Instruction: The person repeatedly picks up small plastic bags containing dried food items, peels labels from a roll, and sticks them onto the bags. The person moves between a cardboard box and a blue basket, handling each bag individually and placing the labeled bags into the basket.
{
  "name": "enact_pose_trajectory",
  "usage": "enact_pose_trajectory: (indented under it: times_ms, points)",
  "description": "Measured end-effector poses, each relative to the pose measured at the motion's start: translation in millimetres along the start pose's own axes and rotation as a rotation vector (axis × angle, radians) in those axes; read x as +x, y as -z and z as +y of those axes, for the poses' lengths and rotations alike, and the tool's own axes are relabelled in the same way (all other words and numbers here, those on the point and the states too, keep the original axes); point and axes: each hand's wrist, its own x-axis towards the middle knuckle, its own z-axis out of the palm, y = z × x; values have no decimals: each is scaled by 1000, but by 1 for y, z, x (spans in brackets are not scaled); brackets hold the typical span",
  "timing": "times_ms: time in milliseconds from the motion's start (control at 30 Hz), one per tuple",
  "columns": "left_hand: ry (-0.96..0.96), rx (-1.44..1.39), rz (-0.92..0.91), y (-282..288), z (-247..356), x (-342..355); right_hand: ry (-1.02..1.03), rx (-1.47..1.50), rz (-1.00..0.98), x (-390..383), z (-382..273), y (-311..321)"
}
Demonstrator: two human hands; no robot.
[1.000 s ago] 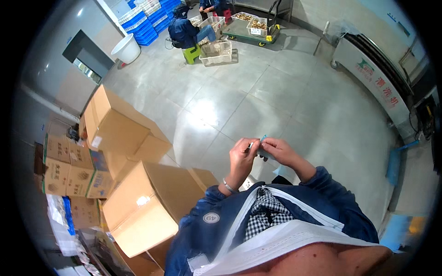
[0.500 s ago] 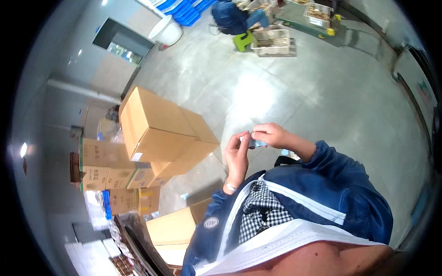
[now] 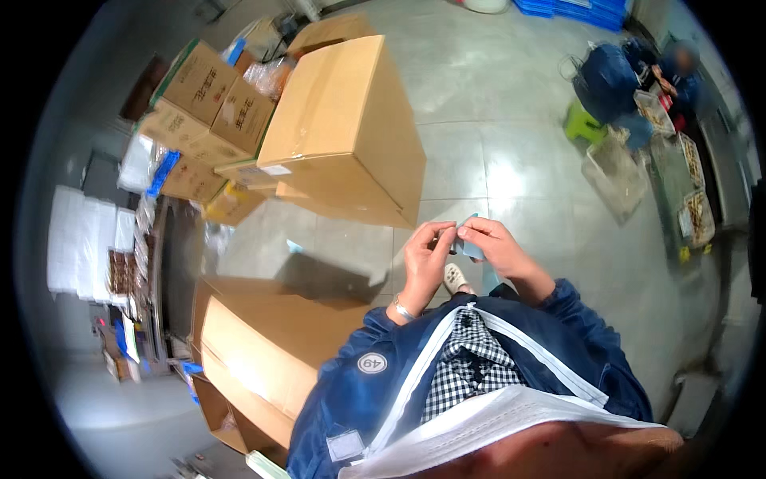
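Note:
Both my hands are together in front of my jacket, fingertips almost meeting. Thumb and fingers of my left hand (image 3: 423, 262) are pinched at the edge of a small light-blue sheet-like piece (image 3: 471, 249). My right hand (image 3: 501, 249) grips the same piece from the other side, its fingers curled and partly covering it. What the piece is exactly cannot be made out. Just beyond my left hand stands a large brown carton (image 3: 327, 100), its top taped shut. Below the hands a light-coloured shoe (image 3: 455, 277) shows on the floor.
Another big carton (image 3: 263, 363) is close at my left, beside a dark-edged table (image 3: 171, 271). More printed cartons (image 3: 203, 88) are stacked behind. At the far right a person (image 3: 678, 76) sits near a green stool (image 3: 582, 124) and crates (image 3: 614, 176). A light-blue scrap (image 3: 295, 247) lies on the floor.
My view has swung to the left, so the cartons sit nearer the middle and the stool and crates farther right. My hands stay together on the light-blue piece.

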Motion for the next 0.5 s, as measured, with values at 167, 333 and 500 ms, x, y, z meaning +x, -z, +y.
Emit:
enact_pose_trajectory:
  times_ms: [167, 333, 500]
  points:
    - [110, -275, 88, 25, -17, 70, -148, 61, -27, 87, -16, -9]
    - [93, -122, 312, 72, -14, 116, -319, 229, -291, 177, -36, -35]
    - [-93, 252, 709, 149, 39, 117, -314, 288, -757, 263, -45, -135]
